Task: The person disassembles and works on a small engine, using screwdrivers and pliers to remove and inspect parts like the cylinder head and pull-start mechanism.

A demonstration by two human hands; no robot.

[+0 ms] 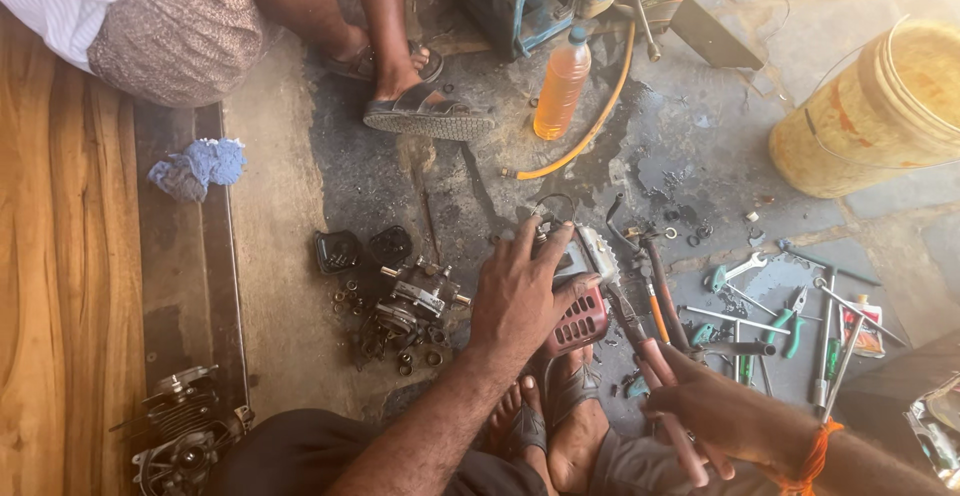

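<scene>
My left hand grips a small engine part with a grey metal body and a red slotted cover, held on the floor just above my sandalled feet. My right hand, with an orange thread at the wrist, holds a tool with reddish handles; its dark jaws reach up against the right side of the part.
A dismantled carburettor with loose small parts lies left of my hand. Wrenches, pliers and screwdrivers spread at the right. An orange-liquid bottle, yellow hose, yellow bucket, blue rag and another person's sandalled feet lie beyond.
</scene>
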